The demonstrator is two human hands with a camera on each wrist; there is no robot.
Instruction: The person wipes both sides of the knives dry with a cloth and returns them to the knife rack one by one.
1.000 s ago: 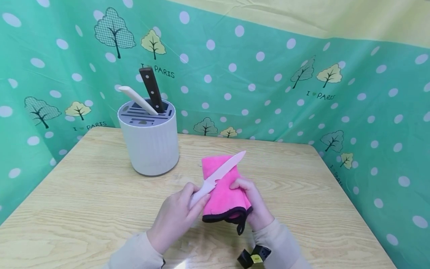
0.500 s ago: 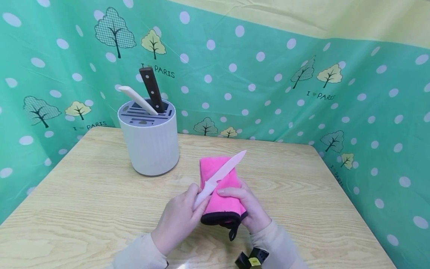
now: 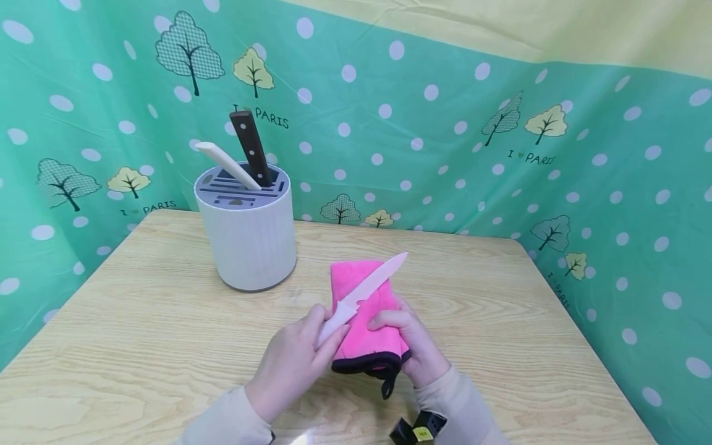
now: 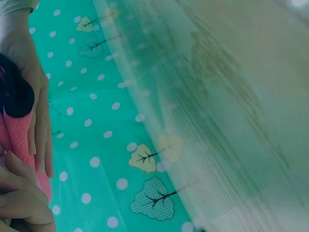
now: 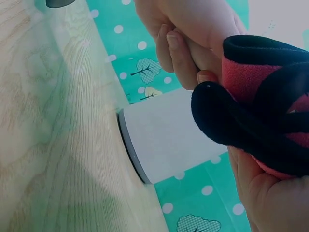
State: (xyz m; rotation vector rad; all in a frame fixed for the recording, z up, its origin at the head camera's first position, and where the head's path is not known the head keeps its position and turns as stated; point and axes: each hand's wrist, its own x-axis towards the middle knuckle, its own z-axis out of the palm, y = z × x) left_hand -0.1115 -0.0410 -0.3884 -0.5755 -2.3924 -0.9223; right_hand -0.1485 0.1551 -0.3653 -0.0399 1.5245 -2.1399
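Note:
My left hand grips the handle of a white knife, its blade pointing up and to the right. Behind the blade lies a folded pink cloth with black edging and a small black loop. My right hand holds this cloth from the right side, thumb across its front. In the right wrist view the cloth's black edge hangs between the curled left fingers and the right hand. The left wrist view catches only part of the cloth at its left edge; the knife is hidden there.
A round white knife block stands on the wooden table, back left. It holds a knife with a black handle and one with a white handle. A green dotted curtain hangs behind. A black strap device sits at my right wrist.
My right hand and the cloth have shifted slightly left, and the right thumb has slid left and down across the cloth. The knife has barely moved; the knife block is unchanged.

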